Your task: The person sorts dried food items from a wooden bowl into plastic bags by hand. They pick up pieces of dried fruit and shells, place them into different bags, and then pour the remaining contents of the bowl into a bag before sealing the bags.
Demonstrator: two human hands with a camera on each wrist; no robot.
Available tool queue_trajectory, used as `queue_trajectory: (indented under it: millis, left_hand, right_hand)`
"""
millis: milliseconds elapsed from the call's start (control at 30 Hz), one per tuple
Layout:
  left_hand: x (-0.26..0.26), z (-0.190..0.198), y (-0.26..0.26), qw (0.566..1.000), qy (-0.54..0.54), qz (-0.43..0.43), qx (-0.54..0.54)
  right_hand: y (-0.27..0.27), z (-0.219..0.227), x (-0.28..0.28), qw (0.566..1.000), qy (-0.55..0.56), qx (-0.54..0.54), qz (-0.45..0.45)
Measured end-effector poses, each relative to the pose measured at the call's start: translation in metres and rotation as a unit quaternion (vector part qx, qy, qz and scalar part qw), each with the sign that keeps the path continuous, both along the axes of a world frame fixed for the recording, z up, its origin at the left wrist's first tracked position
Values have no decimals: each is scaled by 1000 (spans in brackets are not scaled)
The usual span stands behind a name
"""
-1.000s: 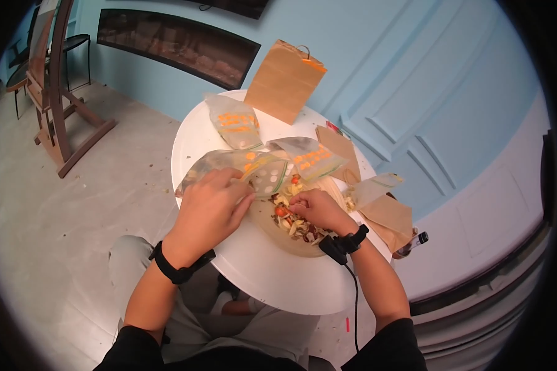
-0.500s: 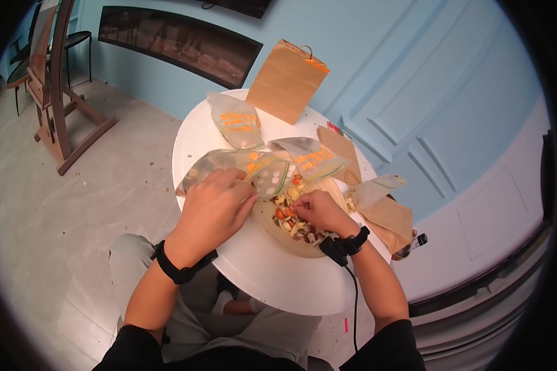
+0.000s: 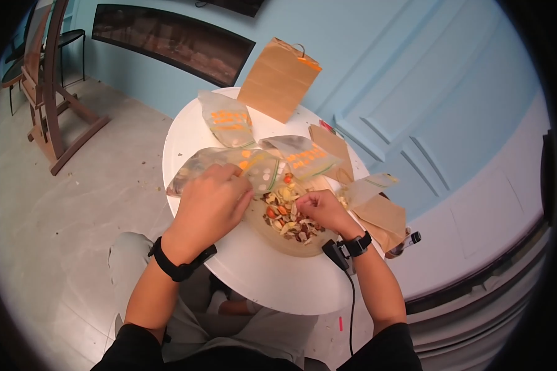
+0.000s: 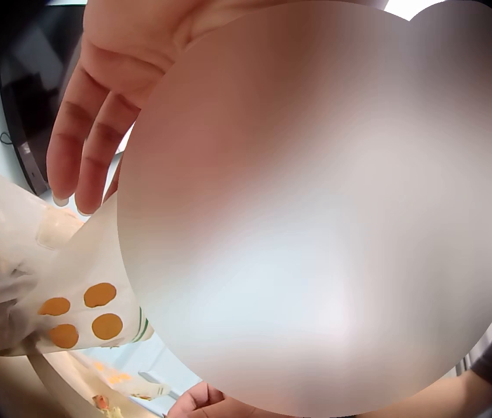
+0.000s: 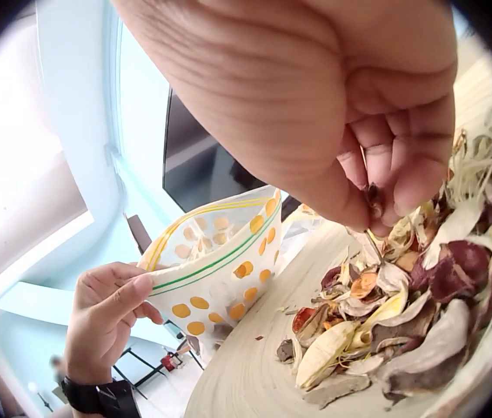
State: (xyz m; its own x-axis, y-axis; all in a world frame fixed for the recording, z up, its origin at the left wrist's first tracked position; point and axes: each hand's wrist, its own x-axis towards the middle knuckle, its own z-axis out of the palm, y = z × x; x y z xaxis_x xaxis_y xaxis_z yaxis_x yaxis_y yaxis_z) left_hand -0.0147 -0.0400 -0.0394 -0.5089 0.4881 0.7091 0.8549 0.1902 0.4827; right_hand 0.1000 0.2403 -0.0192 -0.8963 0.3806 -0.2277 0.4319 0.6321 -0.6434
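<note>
My left hand pinches the open rim of a clear zip bag with orange dots, thumb on the near side, left of the bowl. Small pieces sit inside the bag. A wide pale bowl holds a mix of dried petals and plant pieces, cream, dark red and orange. Close over this mix, my right hand pinches a small dark dried piece between thumb and fingertips. The left wrist view is mostly blurred out; it shows the left fingers beside the dotted bag.
Two more zip bags with orange marks, one at the back and one behind the bowl, lie on the round white table. A brown paper bag stands at the far edge. Folded brown paper and a bottle are at right.
My right hand has shifted slightly right over the bowl, showing more of the dried mix at its left. The left hand keeps its hold on the bag. The head view has turned a little.
</note>
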Motion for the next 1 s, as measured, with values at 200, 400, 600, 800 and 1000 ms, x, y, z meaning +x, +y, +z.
queue_trajectory:
  millis: [200, 400, 600, 800, 1000]
  left_hand:
    - [0, 2, 7, 1000, 0, 3, 4]
    - [3, 8, 6, 998, 2, 7, -63]
    - [9, 14, 6, 998, 6, 11, -68]
    - [6, 12, 0, 999, -1, 9, -46]
    - [-1, 9, -7, 1000, -12, 13, -12]
  right_hand:
    - [-2, 3, 13, 1000, 6, 3, 26]
    - [-16, 28, 16, 993, 26, -106, -46]
    - [-36, 42, -28, 978, 80, -190, -9]
    - [-52, 39, -53, 991, 118, -5, 65]
    - [-26, 12, 1, 975, -11, 177, 131]
